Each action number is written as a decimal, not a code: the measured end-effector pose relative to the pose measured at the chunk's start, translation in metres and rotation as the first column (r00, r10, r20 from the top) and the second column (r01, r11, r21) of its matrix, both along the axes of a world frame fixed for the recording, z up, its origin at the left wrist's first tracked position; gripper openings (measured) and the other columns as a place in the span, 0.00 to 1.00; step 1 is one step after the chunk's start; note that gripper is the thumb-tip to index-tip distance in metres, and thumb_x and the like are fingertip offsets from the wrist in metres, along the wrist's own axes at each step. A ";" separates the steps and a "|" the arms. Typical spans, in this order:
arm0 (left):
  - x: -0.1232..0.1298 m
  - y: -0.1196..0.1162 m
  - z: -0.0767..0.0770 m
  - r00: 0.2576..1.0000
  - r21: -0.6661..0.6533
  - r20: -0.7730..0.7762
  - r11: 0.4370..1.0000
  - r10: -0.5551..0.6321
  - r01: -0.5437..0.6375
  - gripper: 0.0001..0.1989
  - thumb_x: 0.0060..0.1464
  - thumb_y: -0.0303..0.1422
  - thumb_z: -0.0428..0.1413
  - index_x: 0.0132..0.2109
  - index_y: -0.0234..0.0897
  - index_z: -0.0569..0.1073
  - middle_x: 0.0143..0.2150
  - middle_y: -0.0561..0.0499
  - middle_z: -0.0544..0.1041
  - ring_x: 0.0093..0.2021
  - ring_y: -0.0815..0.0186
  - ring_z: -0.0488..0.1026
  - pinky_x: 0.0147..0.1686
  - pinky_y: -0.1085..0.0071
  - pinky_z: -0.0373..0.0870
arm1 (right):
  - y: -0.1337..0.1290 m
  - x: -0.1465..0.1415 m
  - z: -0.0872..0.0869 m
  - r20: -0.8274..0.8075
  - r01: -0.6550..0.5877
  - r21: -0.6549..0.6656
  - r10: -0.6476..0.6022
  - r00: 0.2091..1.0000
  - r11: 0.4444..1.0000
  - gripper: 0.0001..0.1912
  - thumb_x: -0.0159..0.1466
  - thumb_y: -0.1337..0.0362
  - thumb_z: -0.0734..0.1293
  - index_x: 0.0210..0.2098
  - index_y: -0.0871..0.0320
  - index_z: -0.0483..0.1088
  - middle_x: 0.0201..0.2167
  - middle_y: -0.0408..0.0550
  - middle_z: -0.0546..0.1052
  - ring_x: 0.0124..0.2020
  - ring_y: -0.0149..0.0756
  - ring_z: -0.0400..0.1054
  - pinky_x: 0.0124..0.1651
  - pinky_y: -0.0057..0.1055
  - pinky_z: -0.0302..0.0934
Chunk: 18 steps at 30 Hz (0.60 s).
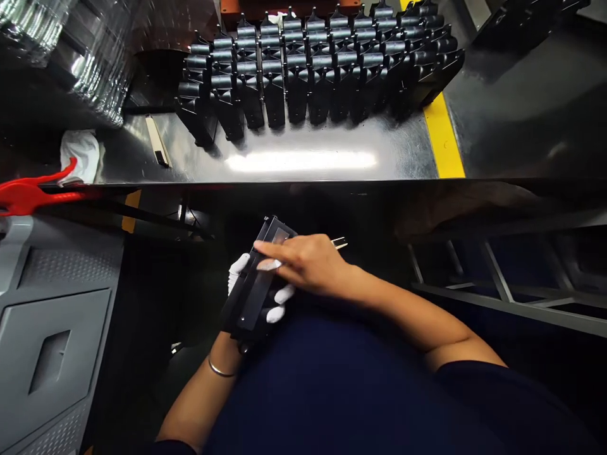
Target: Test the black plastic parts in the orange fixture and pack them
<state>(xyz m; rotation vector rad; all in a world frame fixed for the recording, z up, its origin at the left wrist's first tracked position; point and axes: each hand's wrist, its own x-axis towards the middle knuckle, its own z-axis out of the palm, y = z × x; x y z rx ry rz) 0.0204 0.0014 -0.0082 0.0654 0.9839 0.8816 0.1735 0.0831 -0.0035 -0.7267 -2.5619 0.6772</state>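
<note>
While clasping a black rectangular housing (253, 294), tilted between torso (322, 379) and workbench (303, 142), in the left hand (238, 268) with white-covered fingers curled around both sides, touching its face with the right hand's (315, 262) extended index finger; cannot tell about the other, blurred fingers.

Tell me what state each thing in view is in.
Left hand: white-covered fingers closed around the black housing.
Black housing: held tilted.
Right hand: index finger extended over the housing; full grip unclear.
Black parts: standing in close rows on the bench.
Steel bench: shiny.
White wad: crumpled.
Cream-and-black tool: lying down.
Yellow tape: stuck flat.
</note>
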 end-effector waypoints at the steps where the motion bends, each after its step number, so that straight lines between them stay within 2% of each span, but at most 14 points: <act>1: 0.003 0.002 0.003 0.994 -0.010 0.096 0.999 -0.043 0.044 0.30 0.47 0.58 0.48 0.41 0.36 0.73 0.29 0.45 0.71 0.18 0.68 0.62 0.11 0.73 0.54 | 0.011 0.002 -0.002 -0.005 0.106 -0.029 -0.106 0.994 0.994 0.18 0.66 0.59 0.65 0.54 0.53 0.70 0.34 0.46 0.80 0.33 0.33 0.72 0.30 0.26 0.58; 3: 0.007 0.005 0.010 0.955 -0.016 0.276 0.993 -0.106 0.115 0.33 0.46 0.60 0.46 0.43 0.36 0.72 0.31 0.45 0.71 0.18 0.71 0.59 0.10 0.76 0.49 | 0.028 0.005 -0.006 -0.034 0.261 -0.101 -0.265 0.964 0.960 0.16 0.65 0.60 0.65 0.51 0.53 0.73 0.39 0.46 0.80 0.37 0.36 0.74 0.36 0.28 0.62; 6: 0.011 0.007 0.017 0.922 -0.031 0.361 0.987 -0.137 0.158 0.33 0.44 0.61 0.46 0.42 0.37 0.71 0.27 0.49 0.69 0.16 0.74 0.56 0.08 0.77 0.44 | 0.038 0.009 -0.009 -0.099 0.334 -0.243 -0.365 0.926 0.911 0.15 0.64 0.60 0.65 0.49 0.55 0.74 0.42 0.47 0.80 0.39 0.38 0.75 0.39 0.30 0.65; 11: 0.014 0.008 0.017 0.925 -0.099 0.344 0.973 -0.162 0.208 0.40 0.37 0.68 0.43 0.42 0.39 0.70 0.24 0.51 0.68 0.12 0.74 0.52 0.07 0.77 0.38 | 0.034 0.011 -0.014 -0.161 0.323 -0.404 -0.414 0.896 0.856 0.11 0.63 0.60 0.66 0.42 0.56 0.76 0.38 0.46 0.81 0.37 0.37 0.74 0.38 0.30 0.65; 15: 0.015 0.009 0.013 0.926 -0.169 0.336 0.955 -0.175 0.242 0.46 0.37 0.71 0.33 0.43 0.39 0.70 0.24 0.51 0.69 0.11 0.74 0.54 0.07 0.77 0.40 | 0.032 0.012 -0.013 -0.191 0.284 -0.453 -0.403 0.895 0.845 0.11 0.64 0.60 0.65 0.39 0.57 0.77 0.34 0.46 0.80 0.35 0.35 0.74 0.36 0.28 0.64; 18: 0.015 0.009 0.011 0.902 -0.174 0.409 0.958 -0.142 0.229 0.47 0.40 0.70 0.28 0.44 0.39 0.69 0.24 0.51 0.69 0.11 0.73 0.56 0.07 0.76 0.42 | 0.031 0.012 -0.011 -0.199 0.250 -0.476 -0.380 0.904 0.843 0.12 0.65 0.59 0.63 0.37 0.58 0.77 0.33 0.46 0.80 0.34 0.34 0.73 0.34 0.26 0.63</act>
